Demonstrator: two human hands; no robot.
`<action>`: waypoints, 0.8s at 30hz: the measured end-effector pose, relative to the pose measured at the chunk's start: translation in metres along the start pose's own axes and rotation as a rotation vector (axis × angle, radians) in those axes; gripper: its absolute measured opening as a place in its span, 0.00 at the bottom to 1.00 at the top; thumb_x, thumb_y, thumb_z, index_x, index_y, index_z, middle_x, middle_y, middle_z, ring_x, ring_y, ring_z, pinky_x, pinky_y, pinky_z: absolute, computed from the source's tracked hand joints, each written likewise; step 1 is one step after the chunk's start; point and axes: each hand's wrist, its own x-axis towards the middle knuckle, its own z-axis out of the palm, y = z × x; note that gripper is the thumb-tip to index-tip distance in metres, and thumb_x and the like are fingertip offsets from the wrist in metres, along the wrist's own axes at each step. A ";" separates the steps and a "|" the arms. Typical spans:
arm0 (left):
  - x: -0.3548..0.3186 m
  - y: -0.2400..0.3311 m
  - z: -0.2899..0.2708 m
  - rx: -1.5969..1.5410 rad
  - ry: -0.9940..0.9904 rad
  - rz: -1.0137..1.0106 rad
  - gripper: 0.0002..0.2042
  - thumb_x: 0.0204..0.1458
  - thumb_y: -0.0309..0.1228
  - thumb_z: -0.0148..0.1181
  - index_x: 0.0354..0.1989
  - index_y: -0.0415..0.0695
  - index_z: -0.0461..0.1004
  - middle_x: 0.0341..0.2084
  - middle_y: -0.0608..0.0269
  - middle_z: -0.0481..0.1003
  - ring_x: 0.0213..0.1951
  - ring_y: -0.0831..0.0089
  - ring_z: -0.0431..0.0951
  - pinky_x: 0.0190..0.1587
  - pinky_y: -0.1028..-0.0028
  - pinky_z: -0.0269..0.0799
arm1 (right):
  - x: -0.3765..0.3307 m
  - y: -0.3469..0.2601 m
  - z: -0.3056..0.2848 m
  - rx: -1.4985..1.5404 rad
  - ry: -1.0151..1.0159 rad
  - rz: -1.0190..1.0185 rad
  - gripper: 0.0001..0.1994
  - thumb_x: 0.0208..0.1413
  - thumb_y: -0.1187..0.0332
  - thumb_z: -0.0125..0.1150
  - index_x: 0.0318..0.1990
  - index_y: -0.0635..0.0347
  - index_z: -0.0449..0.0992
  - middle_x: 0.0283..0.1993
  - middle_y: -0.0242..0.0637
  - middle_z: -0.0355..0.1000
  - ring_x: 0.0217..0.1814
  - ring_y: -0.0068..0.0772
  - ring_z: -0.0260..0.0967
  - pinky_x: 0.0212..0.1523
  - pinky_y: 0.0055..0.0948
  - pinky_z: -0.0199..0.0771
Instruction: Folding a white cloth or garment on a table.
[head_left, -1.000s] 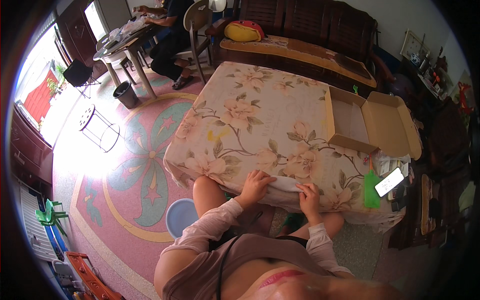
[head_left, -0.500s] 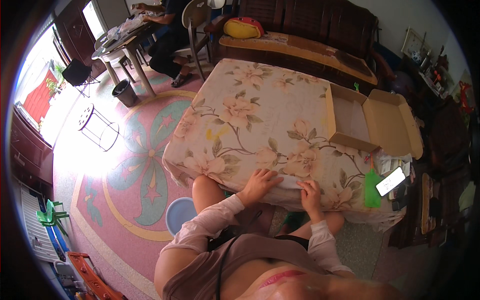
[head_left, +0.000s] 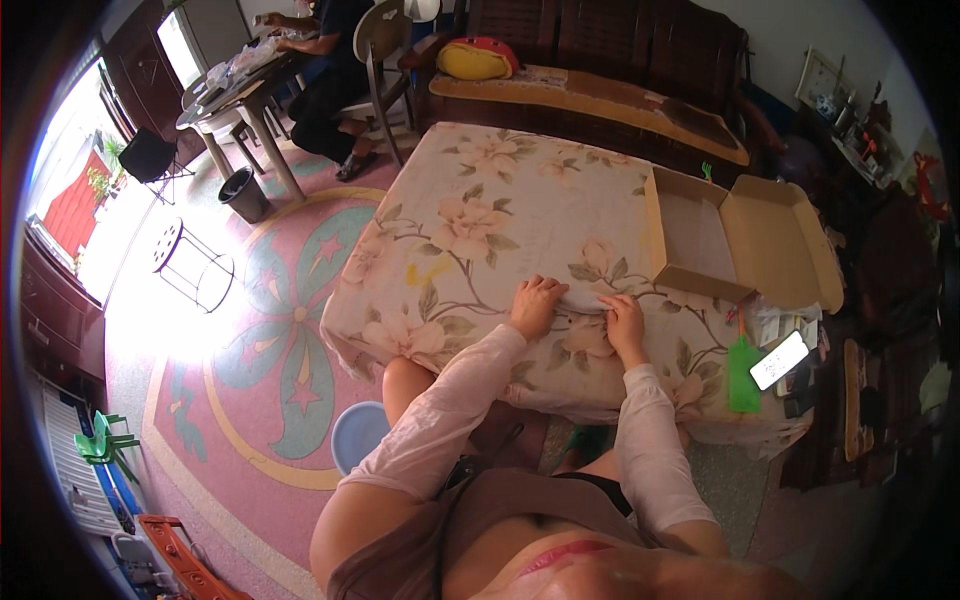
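Both hands meet over the worktop (head_left: 400,290), which is draped in a floral cloth (head_left: 500,260), and a small white strip (head_left: 582,299) lies between them, on the cloth, roughly midway between the worktop's near and far edges. The left hand (head_left: 537,305) is curled with its fingers drawn together at the strip's left end; the right hand (head_left: 625,325) holds the right end in a narrow pinch. Whether the strip is rolled, folded or merely bunched, and what it is made of, cannot be told, since the fingers cover its ends. The handling looks to be underway rather than finished: the strip is already gathered into a slim shape, but neither hand has let go of it, and how much is left to do does not show. Well apart, toward the right, a cardboard box (head_left: 655,235) stands with its lid (head_left: 785,245) folded back and a pale layer on its bottom; the strip is outside it. Nearer the right corner lie a green piece (head_left: 744,375) and a lit phone (head_left: 779,360).
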 end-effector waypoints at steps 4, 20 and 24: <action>-0.002 0.002 -0.001 -0.017 0.015 0.014 0.21 0.46 0.21 0.58 0.51 0.52 0.77 0.45 0.69 0.76 0.50 0.66 0.71 0.52 0.65 0.64 | -0.002 0.002 0.000 0.020 0.012 -0.005 0.18 0.45 0.83 0.57 0.44 0.55 0.82 0.44 0.41 0.73 0.50 0.48 0.69 0.53 0.39 0.69; -0.115 -0.001 -0.016 -0.040 -0.035 0.265 0.24 0.44 0.24 0.57 0.54 0.50 0.75 0.47 0.67 0.74 0.50 0.61 0.71 0.52 0.61 0.64 | -0.109 -0.047 -0.028 0.088 -0.018 -0.113 0.17 0.43 0.81 0.59 0.40 0.52 0.83 0.36 0.36 0.70 0.42 0.44 0.68 0.45 0.39 0.69; -0.101 0.001 -0.022 0.003 -0.092 0.247 0.25 0.43 0.24 0.57 0.55 0.50 0.75 0.49 0.66 0.74 0.52 0.61 0.70 0.53 0.63 0.65 | -0.095 -0.037 -0.024 0.061 -0.036 -0.118 0.17 0.43 0.82 0.59 0.40 0.53 0.83 0.37 0.37 0.71 0.44 0.44 0.68 0.46 0.38 0.69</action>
